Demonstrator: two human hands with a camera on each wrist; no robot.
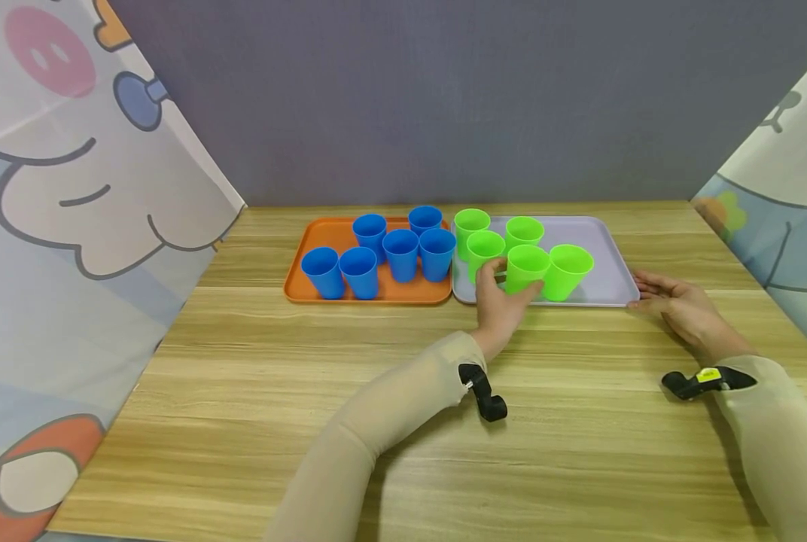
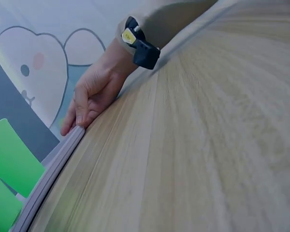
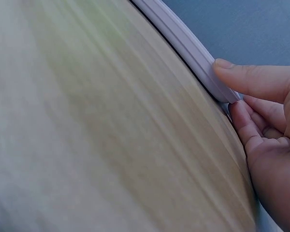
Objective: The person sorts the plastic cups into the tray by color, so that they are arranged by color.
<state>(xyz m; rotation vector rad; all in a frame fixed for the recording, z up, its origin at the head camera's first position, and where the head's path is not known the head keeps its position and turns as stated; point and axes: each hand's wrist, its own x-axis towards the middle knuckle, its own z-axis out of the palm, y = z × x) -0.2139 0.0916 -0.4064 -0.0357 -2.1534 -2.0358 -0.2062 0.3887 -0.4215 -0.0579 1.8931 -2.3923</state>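
Observation:
In the head view my left hand (image 1: 500,310) holds a bright green cup (image 1: 527,269) between thumb and fingers at the front of a pale lilac tray (image 1: 610,275). Several other green cups stand upright on that tray, one (image 1: 566,272) right beside the held cup. At the tray's front right corner is my right hand (image 1: 686,310). The right wrist view shows its thumb on top of the tray rim (image 3: 198,53) and its fingertips under the corner. Whether the held cup's base touches the tray is hidden by the left hand.
An orange tray (image 1: 295,280) adjoins the lilac one on the left, bearing several upright blue cups (image 1: 401,256). Both trays sit toward the back of the wooden table (image 1: 295,391), before a grey panel (image 1: 430,105). Cartoon-printed sheets (image 1: 38,248) flank the table.

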